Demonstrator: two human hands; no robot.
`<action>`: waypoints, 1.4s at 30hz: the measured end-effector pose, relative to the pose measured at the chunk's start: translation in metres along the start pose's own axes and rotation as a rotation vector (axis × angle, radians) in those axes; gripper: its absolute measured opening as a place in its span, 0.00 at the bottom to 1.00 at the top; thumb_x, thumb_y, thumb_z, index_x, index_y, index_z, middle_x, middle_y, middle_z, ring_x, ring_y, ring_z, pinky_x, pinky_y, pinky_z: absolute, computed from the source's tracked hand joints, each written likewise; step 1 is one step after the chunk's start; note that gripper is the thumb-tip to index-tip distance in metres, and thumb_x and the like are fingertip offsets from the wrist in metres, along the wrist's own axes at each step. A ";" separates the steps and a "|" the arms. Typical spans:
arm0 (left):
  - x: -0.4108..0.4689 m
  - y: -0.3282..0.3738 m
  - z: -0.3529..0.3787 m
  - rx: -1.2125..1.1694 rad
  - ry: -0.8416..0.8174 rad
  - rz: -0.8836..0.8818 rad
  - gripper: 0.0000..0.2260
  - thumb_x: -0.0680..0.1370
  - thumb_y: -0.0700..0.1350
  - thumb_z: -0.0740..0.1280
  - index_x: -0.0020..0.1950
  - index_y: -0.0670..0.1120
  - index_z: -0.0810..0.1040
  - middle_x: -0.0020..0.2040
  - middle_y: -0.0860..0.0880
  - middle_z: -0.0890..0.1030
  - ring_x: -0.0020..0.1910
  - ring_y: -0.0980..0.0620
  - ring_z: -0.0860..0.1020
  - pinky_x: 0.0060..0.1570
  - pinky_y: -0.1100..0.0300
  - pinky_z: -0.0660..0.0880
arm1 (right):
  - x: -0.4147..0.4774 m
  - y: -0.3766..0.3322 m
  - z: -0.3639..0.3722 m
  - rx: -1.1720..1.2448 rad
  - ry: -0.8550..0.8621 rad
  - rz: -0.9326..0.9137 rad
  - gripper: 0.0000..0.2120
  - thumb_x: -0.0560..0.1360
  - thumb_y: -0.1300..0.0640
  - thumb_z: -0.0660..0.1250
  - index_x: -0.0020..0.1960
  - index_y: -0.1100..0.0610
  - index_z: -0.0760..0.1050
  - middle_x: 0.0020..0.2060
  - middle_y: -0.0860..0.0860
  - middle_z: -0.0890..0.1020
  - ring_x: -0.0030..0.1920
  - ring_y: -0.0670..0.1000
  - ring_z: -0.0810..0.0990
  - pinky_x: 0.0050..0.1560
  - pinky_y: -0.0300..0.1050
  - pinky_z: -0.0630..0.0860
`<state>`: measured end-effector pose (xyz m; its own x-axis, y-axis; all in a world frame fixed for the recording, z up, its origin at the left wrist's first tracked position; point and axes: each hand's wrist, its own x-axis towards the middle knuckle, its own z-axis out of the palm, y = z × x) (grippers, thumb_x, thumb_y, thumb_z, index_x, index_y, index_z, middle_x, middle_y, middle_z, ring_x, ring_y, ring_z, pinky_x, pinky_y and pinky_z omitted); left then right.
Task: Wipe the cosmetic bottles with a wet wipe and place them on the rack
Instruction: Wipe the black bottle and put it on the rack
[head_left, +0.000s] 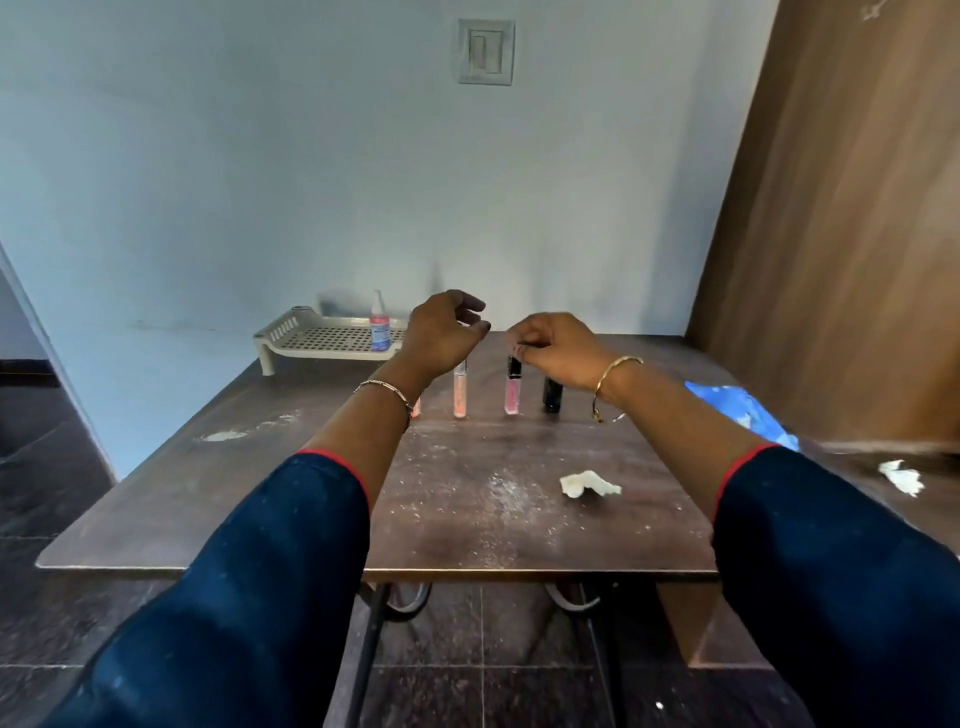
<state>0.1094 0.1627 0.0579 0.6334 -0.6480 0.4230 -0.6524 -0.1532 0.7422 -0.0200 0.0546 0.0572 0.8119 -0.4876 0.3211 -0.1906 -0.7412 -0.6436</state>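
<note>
Several slim cosmetic tubes stand in a row across the middle of the brown table (260, 499): an orange tube (416, 408) mostly hidden behind my left wrist, a peach tube (460, 391), a pink tube (512, 396) with a black cap, and a black tube (552, 396). My right hand (558, 349) pinches the pink tube's cap from above. Above the peach tube hovers my left hand (441, 332), fingers loosely curled and holding nothing. A crumpled white wet wipe (588, 484) lies on the table nearer me. The beige perforated rack (311, 340) sits at the far left corner.
A small clear bottle with a blue label (380, 323) stands on the rack. At the table's right edge lie a blue wipe pack (743, 410) and another crumpled wipe (901, 476). A wooden door is on the right, and the wall is just behind the table.
</note>
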 end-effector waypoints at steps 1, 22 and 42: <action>-0.003 0.003 0.004 -0.003 -0.009 -0.008 0.12 0.74 0.43 0.69 0.57 0.45 0.79 0.51 0.48 0.83 0.53 0.50 0.79 0.56 0.59 0.74 | -0.010 0.010 -0.003 -0.011 -0.007 0.018 0.09 0.75 0.61 0.67 0.54 0.58 0.78 0.50 0.53 0.81 0.51 0.50 0.78 0.50 0.39 0.72; 0.047 -0.011 0.121 0.818 -0.130 0.246 0.12 0.79 0.55 0.61 0.62 0.62 0.75 0.61 0.54 0.79 0.65 0.49 0.70 0.63 0.44 0.57 | -0.070 0.131 0.004 -0.145 -0.400 -0.002 0.08 0.67 0.55 0.76 0.46 0.53 0.83 0.39 0.47 0.84 0.37 0.42 0.78 0.39 0.37 0.74; 0.068 -0.013 0.147 0.731 -0.218 0.238 0.04 0.76 0.48 0.67 0.48 0.55 0.80 0.51 0.54 0.81 0.58 0.50 0.73 0.58 0.48 0.57 | -0.056 0.147 -0.005 0.102 -0.032 0.075 0.03 0.74 0.61 0.69 0.46 0.61 0.79 0.38 0.52 0.81 0.33 0.48 0.76 0.34 0.38 0.74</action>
<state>0.0995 0.0109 0.0010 0.3961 -0.8448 0.3599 -0.9155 -0.3936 0.0836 -0.0963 -0.0293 -0.0513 0.8153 -0.5232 0.2481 -0.1952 -0.6517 -0.7329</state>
